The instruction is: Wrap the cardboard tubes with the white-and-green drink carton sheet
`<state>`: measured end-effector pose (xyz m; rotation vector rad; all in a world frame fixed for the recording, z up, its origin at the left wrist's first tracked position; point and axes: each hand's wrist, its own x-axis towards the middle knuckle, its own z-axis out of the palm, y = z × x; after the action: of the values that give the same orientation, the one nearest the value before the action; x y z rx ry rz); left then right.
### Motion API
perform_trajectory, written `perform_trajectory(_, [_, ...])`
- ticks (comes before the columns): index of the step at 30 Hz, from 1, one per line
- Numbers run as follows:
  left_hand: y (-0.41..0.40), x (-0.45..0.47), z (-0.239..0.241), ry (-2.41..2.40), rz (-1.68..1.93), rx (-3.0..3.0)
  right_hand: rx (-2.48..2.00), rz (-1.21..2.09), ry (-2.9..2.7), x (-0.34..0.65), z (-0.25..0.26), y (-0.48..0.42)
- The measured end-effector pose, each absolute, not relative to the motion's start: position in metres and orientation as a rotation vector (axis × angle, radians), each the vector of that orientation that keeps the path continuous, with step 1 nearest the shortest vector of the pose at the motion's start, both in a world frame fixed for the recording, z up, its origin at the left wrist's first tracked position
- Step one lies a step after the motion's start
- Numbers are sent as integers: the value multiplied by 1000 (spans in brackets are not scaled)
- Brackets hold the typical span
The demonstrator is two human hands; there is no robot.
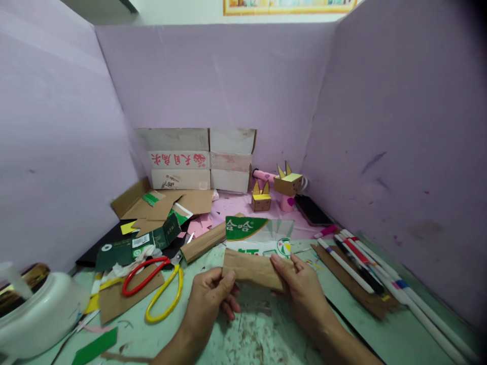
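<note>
Between my two hands is a piece of cardboard (253, 269), brown on its folded lower strip and printed green and white on the part standing up behind. My left hand (213, 299) pinches the strip's left end, thumb on top. At the right end, my right hand (294, 279) grips it with the thumb on the front and fingers behind. Left of my left hand lie scissors with one red handle (142, 279) and one yellow handle (163, 301). A wooden block (205, 242) sits just behind the cardboard.
Cardboard scraps (182, 200) and a dark green box piece (139, 243) lie at left. Small cardboard animal heads (288, 184) stand at the back near a phone (314, 209). Markers (361, 263) line the right, and a white pot-like container (41, 309) stands front left. Purple walls (236, 76) enclose the table.
</note>
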<state>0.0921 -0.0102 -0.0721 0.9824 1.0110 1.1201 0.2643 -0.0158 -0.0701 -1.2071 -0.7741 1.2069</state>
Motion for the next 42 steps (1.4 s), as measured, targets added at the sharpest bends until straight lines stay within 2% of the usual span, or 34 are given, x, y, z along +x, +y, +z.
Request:
perform_trajectory(13, [-16, 100, -68, 1046, 1225, 920, -1195, 1281, -748, 258, -72, -16])
perform_trajectory(22, [-9, 84, -62, 980, 803, 946, -1261, 1058, -920, 262, -74, -18])
perform_trajectory(35, [-22, 104, -59, 1085, 1160, 865, -1169, 1114, -899, 252, -78, -16])
perform_trajectory(42, [-7, 92, -58, 1081, 1233, 920, -1181, 1102, -799, 266, -68, -15])
